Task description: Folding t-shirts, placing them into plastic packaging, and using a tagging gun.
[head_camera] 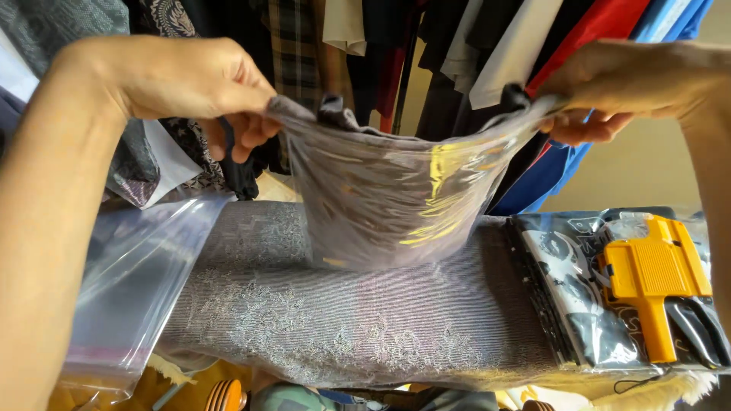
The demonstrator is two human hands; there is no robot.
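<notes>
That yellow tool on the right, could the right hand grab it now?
Probably not right away. The right hand is pinching one top corner of the clear bag. The yellow tool lies uncovered just below, so nothing blocks it once that hand lets go.

landmark: grey patterned cloth (343, 320), folded, lying flat across the middle
right of the cloth: packaged black-and-white fabric (563, 289) in clear wrap, touching the cloth's edge
on that package: yellow plastic tool (651, 278), handle pointing down
left of the cloth: empty clear plastic bag (129, 289), overlapping the cloth's end
behind the cloth: hanging clothes (457, 46), dark, plaid, white, red and blue
</notes>
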